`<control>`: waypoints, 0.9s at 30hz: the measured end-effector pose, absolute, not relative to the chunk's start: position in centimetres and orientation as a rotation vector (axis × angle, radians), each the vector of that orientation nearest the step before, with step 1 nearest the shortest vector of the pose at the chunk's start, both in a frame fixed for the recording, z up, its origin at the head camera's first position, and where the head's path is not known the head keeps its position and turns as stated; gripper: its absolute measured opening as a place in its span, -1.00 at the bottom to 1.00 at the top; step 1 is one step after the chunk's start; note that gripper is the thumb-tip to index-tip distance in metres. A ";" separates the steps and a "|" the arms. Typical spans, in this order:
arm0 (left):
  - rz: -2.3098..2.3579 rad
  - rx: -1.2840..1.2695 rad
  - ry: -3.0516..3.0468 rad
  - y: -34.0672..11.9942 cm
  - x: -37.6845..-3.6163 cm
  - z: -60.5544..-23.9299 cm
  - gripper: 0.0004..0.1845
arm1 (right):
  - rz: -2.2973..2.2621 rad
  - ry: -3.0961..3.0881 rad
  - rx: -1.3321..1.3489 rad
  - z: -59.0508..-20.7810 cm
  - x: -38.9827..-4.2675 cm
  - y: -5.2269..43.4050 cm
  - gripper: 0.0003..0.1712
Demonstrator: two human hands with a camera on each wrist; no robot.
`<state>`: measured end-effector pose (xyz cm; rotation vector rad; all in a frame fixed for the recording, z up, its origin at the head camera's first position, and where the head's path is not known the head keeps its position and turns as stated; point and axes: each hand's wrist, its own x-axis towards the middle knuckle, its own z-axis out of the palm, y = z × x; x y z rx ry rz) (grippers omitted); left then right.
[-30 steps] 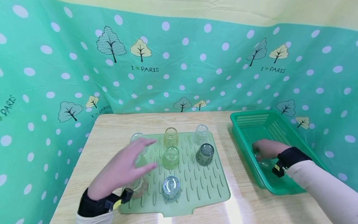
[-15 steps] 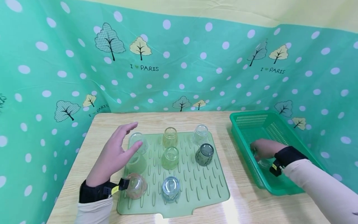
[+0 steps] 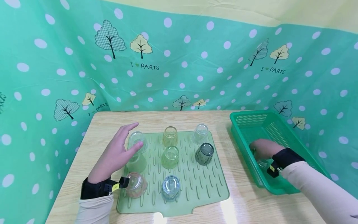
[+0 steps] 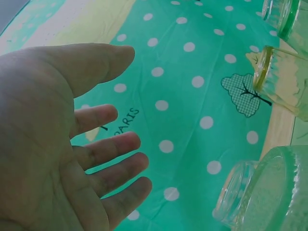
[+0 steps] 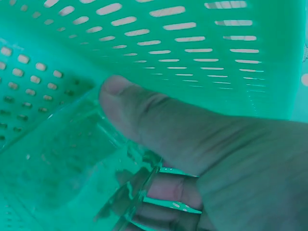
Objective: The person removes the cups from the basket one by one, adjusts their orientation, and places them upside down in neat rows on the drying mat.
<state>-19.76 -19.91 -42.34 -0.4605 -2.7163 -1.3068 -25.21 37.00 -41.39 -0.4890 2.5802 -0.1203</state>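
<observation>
My left hand (image 3: 113,151) hovers over the left edge of the green drying mat (image 3: 193,199), fingers spread and holding nothing. Nearest to it stand an upturned clear glass (image 3: 139,141) and a pale green glass (image 3: 137,163); a pink glass (image 3: 135,185) is beside the wrist. The left wrist view shows the open palm (image 4: 43,144) apart from the glasses. Down inside the green basket (image 3: 237,137), my right hand (image 3: 264,148) grips a clear glass (image 5: 62,159), thumb on one side and fingers on the other. The head view hides most of that glass.
More upturned glasses stand on the mat: yellow (image 3: 170,137), green (image 3: 170,157), blue (image 3: 171,188), dark grey (image 3: 204,154) and clear (image 3: 200,133). A strip of wooden table (image 3: 223,140) separates mat and basket. A dotted green curtain (image 3: 156,93) closes off the back and sides.
My left hand has drawn back leftwards from over the mat, uncovering the pale green and pink glasses, then stayed nearly still. The right hand remains in the basket with only a slight shift.
</observation>
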 end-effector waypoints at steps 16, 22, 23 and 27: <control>-1.268 -0.388 -2.791 -20.2 -20.3 -43.0 -0.20 | -0.071 2.562 -0.447 -41.0 -25.8 36.2 -0.56; -1.277 -0.395 -2.801 -20.2 -20.5 -43.3 -0.21 | -0.050 2.574 -0.473 -41.0 -25.7 36.2 -0.55; -1.276 -0.395 -2.804 -20.2 -20.5 -43.3 -0.20 | -0.045 2.578 -0.479 -41.0 -25.7 36.2 -0.54; -1.271 -0.388 -2.818 -20.1 -20.7 -43.3 -0.20 | -0.041 2.591 -0.499 -41.2 -25.7 36.4 -0.52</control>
